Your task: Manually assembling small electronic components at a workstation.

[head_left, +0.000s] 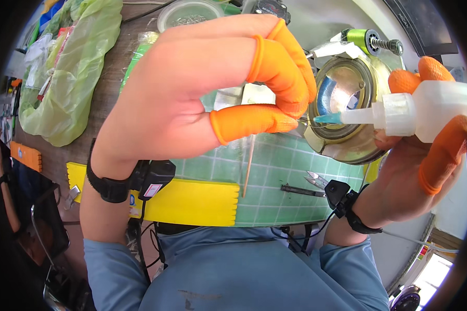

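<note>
My left hand [192, 88] is raised close to the camera, with orange finger cots on thumb and fingers, pinching a very thin wire [307, 121] between thumb and forefinger. My right hand [425, 155], also in orange cots, holds a translucent squeeze bottle [430, 109] with a teal needle tip [328, 118] pointing left at the pinched fingertips. Behind the tip sits a round brass-coloured metal part [355, 140] with a shiny hollow centre. Black straps with small devices wrap both wrists.
A green grid cutting mat [275, 171] lies on the bench with tweezers [315, 180], a dark slim tool [301, 190] and a thin wooden stick [249, 166]. A yellow foam strip [192, 199] runs along the front. A green plastic bag [72, 67] lies at the left, a clear lidded tub [189, 13] behind.
</note>
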{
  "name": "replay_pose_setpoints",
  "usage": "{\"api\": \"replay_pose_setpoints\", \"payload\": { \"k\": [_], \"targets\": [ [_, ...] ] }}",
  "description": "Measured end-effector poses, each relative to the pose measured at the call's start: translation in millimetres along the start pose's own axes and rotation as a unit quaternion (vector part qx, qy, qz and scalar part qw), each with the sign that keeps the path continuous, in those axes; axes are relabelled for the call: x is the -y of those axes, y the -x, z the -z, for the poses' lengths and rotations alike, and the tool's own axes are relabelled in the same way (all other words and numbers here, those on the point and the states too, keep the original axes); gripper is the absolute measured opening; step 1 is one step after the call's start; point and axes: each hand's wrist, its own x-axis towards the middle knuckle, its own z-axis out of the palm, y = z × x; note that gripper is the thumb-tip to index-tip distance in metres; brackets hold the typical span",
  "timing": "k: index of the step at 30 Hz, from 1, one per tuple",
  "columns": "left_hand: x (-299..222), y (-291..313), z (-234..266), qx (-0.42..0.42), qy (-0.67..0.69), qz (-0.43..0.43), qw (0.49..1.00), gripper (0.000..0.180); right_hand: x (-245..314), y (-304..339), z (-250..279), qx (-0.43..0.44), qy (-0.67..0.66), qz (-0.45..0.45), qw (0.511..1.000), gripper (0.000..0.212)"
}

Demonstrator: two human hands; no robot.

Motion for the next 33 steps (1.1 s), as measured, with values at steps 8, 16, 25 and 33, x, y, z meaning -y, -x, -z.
{"api": "replay_pose_setpoints", "payload": {
  "k": [8, 16, 25, 33],
  "targets": [
    [-12, 4, 4, -0.026, 0.108, -0.012, 0.994, 0.013, 13, 9, 0, 0.096, -0.05, -0.098, 0.989, 0.066],
    [-39, 3, -6, -0.014, 0.072, -0.011, 0.997, 0.009, 7, 28, 42, 0.097, -0.248, -0.092, 0.959, 0.046],
    [-42, 0, -7, -0.025, 0.116, 0.089, 0.989, 0.012, -7, 37, 55, 0.06, -0.248, -0.099, 0.962, 0.042],
    [-43, 3, 2, 0.006, 0.069, 0.098, 0.993, 0.012, -24, 56, 128, 0.018, -0.157, -0.128, 0.979, 0.04]
  ]
}}
